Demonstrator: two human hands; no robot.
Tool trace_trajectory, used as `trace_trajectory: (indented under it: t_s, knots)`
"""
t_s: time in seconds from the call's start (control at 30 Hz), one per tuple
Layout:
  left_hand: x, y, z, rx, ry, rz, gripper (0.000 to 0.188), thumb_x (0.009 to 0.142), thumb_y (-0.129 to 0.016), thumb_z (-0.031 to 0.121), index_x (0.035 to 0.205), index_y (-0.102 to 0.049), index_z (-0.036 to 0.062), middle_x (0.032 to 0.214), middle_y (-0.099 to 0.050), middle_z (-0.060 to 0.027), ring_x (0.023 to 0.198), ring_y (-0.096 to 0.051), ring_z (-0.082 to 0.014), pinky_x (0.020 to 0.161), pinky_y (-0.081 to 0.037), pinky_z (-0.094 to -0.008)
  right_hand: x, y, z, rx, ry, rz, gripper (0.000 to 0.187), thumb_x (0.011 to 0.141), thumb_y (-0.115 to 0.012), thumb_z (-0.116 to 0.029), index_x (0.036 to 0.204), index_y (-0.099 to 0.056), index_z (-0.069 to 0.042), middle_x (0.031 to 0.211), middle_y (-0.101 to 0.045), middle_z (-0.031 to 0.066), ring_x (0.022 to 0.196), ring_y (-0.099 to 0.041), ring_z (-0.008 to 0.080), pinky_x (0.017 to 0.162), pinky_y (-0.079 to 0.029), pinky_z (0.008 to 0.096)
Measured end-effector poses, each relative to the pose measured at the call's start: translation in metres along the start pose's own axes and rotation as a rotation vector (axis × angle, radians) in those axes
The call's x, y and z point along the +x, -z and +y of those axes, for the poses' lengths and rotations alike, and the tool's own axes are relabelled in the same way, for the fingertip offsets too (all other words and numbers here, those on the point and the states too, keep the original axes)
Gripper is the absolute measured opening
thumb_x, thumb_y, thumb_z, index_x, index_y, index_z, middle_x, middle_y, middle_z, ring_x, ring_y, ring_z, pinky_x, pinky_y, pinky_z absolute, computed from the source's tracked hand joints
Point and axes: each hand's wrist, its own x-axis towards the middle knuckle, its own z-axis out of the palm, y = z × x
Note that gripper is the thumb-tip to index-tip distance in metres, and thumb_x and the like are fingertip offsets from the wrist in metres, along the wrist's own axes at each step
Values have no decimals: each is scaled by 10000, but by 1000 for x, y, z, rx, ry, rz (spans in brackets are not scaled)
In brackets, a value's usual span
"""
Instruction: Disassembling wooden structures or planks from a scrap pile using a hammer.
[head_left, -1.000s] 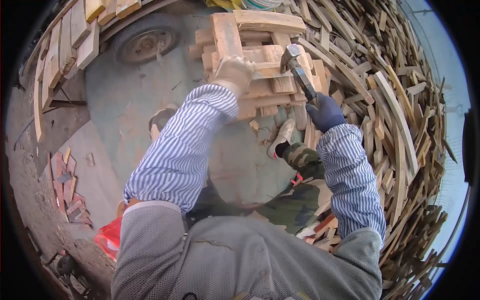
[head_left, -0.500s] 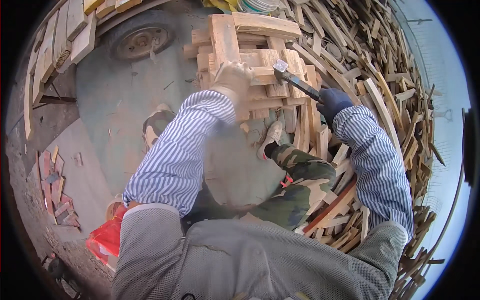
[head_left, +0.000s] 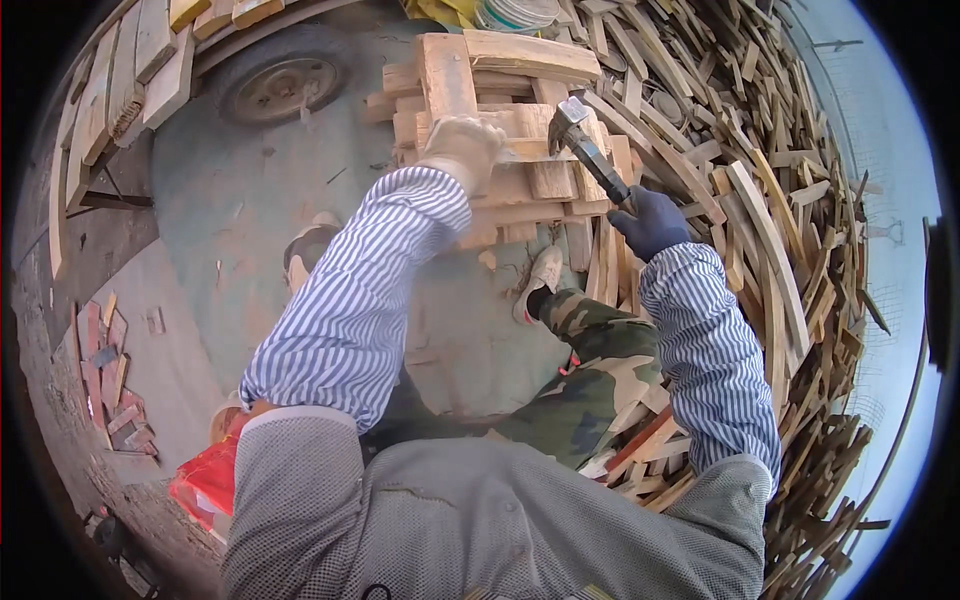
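Note:
A stack of crossed wooden blocks and boards (head_left: 520,185) stands on the floor in front of me. My left hand (head_left: 463,152), in a pale glove, is closed at the stack's near left part, apparently around a wooden board (head_left: 530,148); its fingertips are hidden. Just above that hand, a broad plank (head_left: 446,75) lies pointing away from me. My right hand (head_left: 652,222), in a dark blue glove, grips the handle of a claw hammer (head_left: 592,152). The hammer's head is over the stack's right side, with its claw turned down toward the wood beside my left hand.
A large heap of loose wooden slats (head_left: 770,200) fills the right side, reaching my camouflage-clad leg. At the upper left are a wheel (head_left: 280,88) and a rack of planks (head_left: 125,80). Reddish wood scraps (head_left: 110,370) and a red bag (head_left: 205,475) lie at left.
My right hand has moved a little left and nearer to me, lifting the hammer's handle into a steeper slant. The left hand has stayed almost in place.

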Motion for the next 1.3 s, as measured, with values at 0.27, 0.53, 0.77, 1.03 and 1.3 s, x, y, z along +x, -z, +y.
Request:
trace_trajectory:
  t_s: [0.27,0.53,0.77,1.03,1.3]
  knots:
    - [-4,-16,2,53,-13,97,211,844,-621,129,1036,-708,113,1010,-710,-97,987,-684,-262,868,-535,-372,21,22,-13,-412,61,-106,268,921,-562,-268,1072,-642,-61,981,-703,192,957,-681,357,873,-520,470]
    - [3,-1,-4,-19,10,16,231,861,-596,118,1065,-702,96,1083,-703,-132,1042,-680,-285,889,-542,-386,69,74,-43,-627,29,-240,245,902,-622,-208,1091,-676,-62,1065,-697,173,1028,-672,323,907,-527,435]
    - [6,6,-9,-115,18,-7,251,873,-555,86,1082,-693,77,1104,-700,-133,1054,-671,-283,910,-533,-397,59,70,-48,-650,64,-290,219,884,-683,-205,1060,-692,-75,1065,-695,162,1046,-667,321,930,-525,436]
    - [0,-13,-2,8,-10,126,274,796,-707,215,1049,-693,111,1039,-704,-88,1006,-676,-264,876,-524,-384,109,94,-46,-770,126,-298,230,866,-644,-85,1083,-714,-56,1117,-684,180,1089,-653,325,943,-527,424]
    - [-5,-20,0,31,-33,183,254,810,-688,197,1050,-689,115,1022,-700,-84,992,-675,-258,870,-517,-383,158,89,-30,-812,149,-173,218,845,-688,-130,1054,-730,-90,1104,-696,156,1061,-668,309,913,-537,411]
